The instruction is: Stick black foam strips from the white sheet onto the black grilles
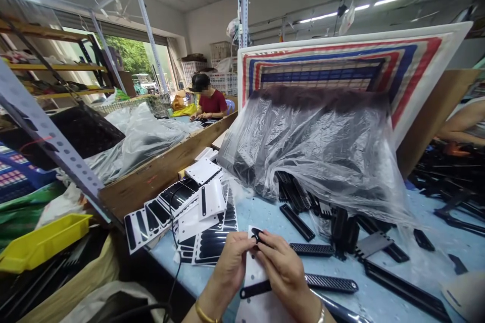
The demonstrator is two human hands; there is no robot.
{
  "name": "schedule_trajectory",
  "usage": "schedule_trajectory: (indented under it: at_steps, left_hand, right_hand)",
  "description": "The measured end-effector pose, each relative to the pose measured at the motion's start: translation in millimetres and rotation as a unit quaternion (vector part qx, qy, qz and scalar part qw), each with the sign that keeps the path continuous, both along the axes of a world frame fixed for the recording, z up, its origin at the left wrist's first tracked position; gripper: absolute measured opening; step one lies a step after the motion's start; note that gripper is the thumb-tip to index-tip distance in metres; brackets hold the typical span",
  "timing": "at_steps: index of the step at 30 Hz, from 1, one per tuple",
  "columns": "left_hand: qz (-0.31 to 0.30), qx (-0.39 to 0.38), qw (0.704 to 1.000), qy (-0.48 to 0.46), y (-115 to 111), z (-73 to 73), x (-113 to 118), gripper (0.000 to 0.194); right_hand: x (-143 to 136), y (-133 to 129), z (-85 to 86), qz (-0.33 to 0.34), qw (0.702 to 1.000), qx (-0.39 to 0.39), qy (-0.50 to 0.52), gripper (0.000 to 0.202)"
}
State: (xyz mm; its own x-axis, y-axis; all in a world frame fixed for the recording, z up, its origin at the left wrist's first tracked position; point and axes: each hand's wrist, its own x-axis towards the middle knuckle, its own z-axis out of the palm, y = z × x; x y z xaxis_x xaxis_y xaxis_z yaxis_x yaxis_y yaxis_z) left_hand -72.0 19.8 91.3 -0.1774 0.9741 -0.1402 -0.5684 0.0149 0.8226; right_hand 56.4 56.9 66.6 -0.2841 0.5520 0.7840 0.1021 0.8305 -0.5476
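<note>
A white backing sheet (254, 268) with black adhesive strips lies between my hands, low in the middle of the view. My left hand (230, 265) pinches at its left edge, near the top. From the right, my right hand (282, 267) closes its fingers on the upper part of the sheet, around the end of a black strip (257, 234). How far that strip is lifted from the backing is hidden by the fingers. Lower down, another black strip (255, 290) lies flat across the sheet and passes under my right hand.
More sticker sheets (217, 245) pile up at left by a wooden board (162, 156). Black textured bars (331, 282) lie to the right. Clear plastic (314, 146) covers a heap behind. A yellow bin (45, 242) stands lower left. One person (212, 103) sits beyond; another's arm (464, 123) shows right.
</note>
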Motion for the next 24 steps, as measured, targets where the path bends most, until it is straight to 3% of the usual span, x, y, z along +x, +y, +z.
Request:
schedule_trajectory:
  at_steps: [3, 7, 12, 15, 18, 21, 24]
  left_hand:
    - [-0.035, -0.027, 0.999, 0.010, 1.2, 4.2, -5.8, 0.027]
    - [-0.030, -0.016, 0.998, 0.061, 2.3, 3.0, -8.4, 0.030]
    - [-0.062, 0.002, 0.991, 0.122, 5.8, -6.0, -7.4, 0.033]
    - [-0.048, -0.005, 0.954, 0.297, 19.5, -14.3, -20.1, 0.043]
    - [-0.024, -0.024, 0.911, 0.410, 50.7, -22.9, -46.2, 0.039]
    - [-0.007, -0.056, 0.858, 0.510, 91.0, -29.1, -72.4, 0.031]
    - [0.016, -0.076, 0.786, 0.613, 120.8, -32.0, -85.8, 0.023]
  right_hand:
    - [5.6, 2.2, 15.0, 0.029, 0.988, -0.149, 0.019, 0.015]
    - [11.3, 12.1, 20.3, 0.035, 0.930, -0.357, 0.079, 0.022]
    - [20.2, 24.9, 20.6, 0.076, 0.876, -0.455, 0.141, 0.030]
    - [42.8, 34.2, 39.5, 0.066, 0.843, -0.468, 0.257, 0.029]
    - [75.6, 40.6, 55.1, -0.010, 0.857, -0.414, 0.308, 0.027]
    - [105.0, 36.5, 49.2, -0.126, 0.899, -0.351, 0.228, 0.030]
    - [126.5, 24.2, 27.2, -0.210, 0.937, -0.270, 0.065, 0.028]
